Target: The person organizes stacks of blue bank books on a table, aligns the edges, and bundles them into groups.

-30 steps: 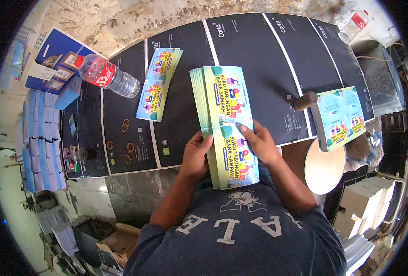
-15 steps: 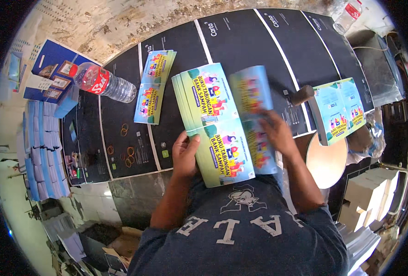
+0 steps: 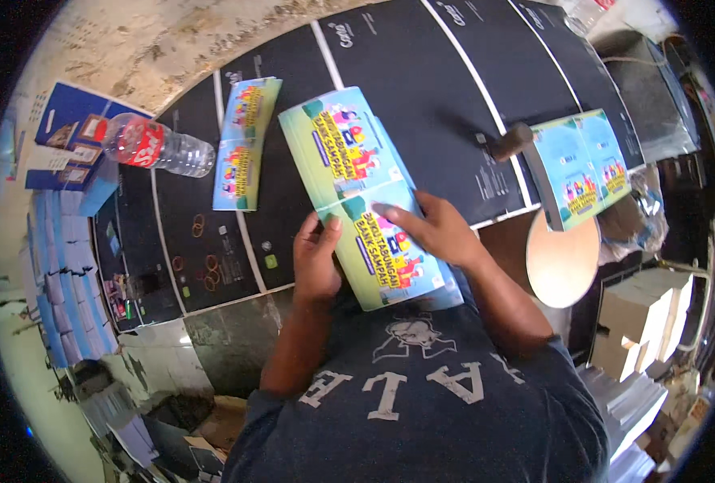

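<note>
And there, on the left, the left hand (image 3: 319,256) gripped the near-left edge of the booklet covers (image 3: 364,189), held over the counter (image 3: 402,72); their long axis slanted from upper left to lower right, and the right hand (image 3: 444,233) clasped the opposite edge, thumb on top, equally close!

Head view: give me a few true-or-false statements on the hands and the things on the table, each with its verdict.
1. The left hand and right hand both touch the printed sheets. True.
2. The rubber bands lie right of those sheets. False: the rubber bands lie to their left.
3. A thick stack sits right of the sheets. True.
4. The right thumb is under the sheets. False: the right thumb is on top.
</note>
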Available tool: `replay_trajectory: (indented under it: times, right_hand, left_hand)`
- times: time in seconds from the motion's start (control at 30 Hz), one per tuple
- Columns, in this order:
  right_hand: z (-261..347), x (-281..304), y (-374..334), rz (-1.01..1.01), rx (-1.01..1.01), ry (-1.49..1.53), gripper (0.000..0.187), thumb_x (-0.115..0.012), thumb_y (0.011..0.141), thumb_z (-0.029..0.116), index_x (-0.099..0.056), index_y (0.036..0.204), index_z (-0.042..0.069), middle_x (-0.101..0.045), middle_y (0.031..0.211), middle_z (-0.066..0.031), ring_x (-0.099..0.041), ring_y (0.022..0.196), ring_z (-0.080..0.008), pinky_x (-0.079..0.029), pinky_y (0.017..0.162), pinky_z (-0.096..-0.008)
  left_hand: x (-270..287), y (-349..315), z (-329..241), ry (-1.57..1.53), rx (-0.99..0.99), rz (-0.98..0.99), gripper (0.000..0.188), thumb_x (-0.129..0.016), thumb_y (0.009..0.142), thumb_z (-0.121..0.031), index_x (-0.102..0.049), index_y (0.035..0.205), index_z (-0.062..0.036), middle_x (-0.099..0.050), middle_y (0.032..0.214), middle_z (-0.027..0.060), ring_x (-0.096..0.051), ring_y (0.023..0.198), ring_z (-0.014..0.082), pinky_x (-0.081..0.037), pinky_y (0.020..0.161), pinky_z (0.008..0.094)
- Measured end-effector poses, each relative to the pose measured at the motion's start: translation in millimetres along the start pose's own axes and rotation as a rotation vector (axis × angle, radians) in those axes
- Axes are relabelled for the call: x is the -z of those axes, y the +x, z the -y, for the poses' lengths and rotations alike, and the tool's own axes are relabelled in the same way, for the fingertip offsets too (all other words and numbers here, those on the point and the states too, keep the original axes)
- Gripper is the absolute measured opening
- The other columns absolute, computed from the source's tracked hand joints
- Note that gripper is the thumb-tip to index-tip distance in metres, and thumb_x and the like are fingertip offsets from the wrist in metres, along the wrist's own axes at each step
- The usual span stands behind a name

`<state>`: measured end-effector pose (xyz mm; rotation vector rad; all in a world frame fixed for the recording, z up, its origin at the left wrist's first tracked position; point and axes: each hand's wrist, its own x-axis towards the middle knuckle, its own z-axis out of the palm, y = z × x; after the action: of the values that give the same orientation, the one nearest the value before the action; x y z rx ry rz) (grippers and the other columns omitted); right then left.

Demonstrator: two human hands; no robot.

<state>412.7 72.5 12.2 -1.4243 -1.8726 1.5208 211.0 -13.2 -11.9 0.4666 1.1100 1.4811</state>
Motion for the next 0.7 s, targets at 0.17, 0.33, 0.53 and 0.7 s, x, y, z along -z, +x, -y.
replay_trajectory:
  times: [0.17,0.33,0.53,0.7]
  right_hand:
    - [-11.0,-4.4,5.3,0.044,-0.019,0.209,0.061,-0.065,0.092,0.055,-0.067,0.097,-0.006,-0.071,0.082,-0.0216,-0.071,0.076,-0.0262,-0.053,0.072,-0.0414]
    - [-48.8,27.3,9.6,-0.114,-0.061,0.255,0.053,-0.062,0.095,0.049,-0.066,0.099,-0.004,-0.073,0.088,-0.0196,-0.072,0.083,-0.0254,-0.053,0.074,-0.0417]
    - [-21.2,14.0,4.6,-0.006,-0.059,0.119,0.055,-0.064,0.093,0.050,-0.066,0.104,-0.005,-0.074,0.093,-0.0159,-0.071,0.084,-0.0219,-0.054,0.075,-0.0402]
    - [-27.7,16.8,10.0,0.029,-0.102,0.290,0.053,-0.073,0.089,0.044,-0.067,0.107,-0.006,-0.072,0.091,-0.0138,-0.067,0.082,-0.0155,-0.053,0.075,-0.0328]
  left_hand:
    - [3.6,4.5,4.6,-0.093,0.015,0.040,0.041,-0.058,0.098,-0.020,-0.051,0.131,0.0038,-0.064,0.122,0.0155,-0.065,0.108,0.0240,-0.051,0.095,0.0378]
    - [16.3,6.3,-7.2,-0.146,-0.027,0.001,0.035,-0.059,0.098,-0.012,-0.054,0.128,0.0046,-0.066,0.118,0.0148,-0.067,0.102,0.0231,-0.054,0.091,0.0385]
    - [14.8,6.9,-0.5,-0.130,0.010,0.064,0.037,-0.059,0.099,-0.018,-0.052,0.130,0.0023,-0.065,0.120,0.0136,-0.066,0.106,0.0228,-0.052,0.094,0.0388]
    - [10.1,8.8,2.4,-0.188,-0.014,0.024,0.034,-0.060,0.099,-0.015,-0.055,0.128,0.0024,-0.066,0.118,0.0114,-0.066,0.104,0.0205,-0.053,0.092,0.0370]
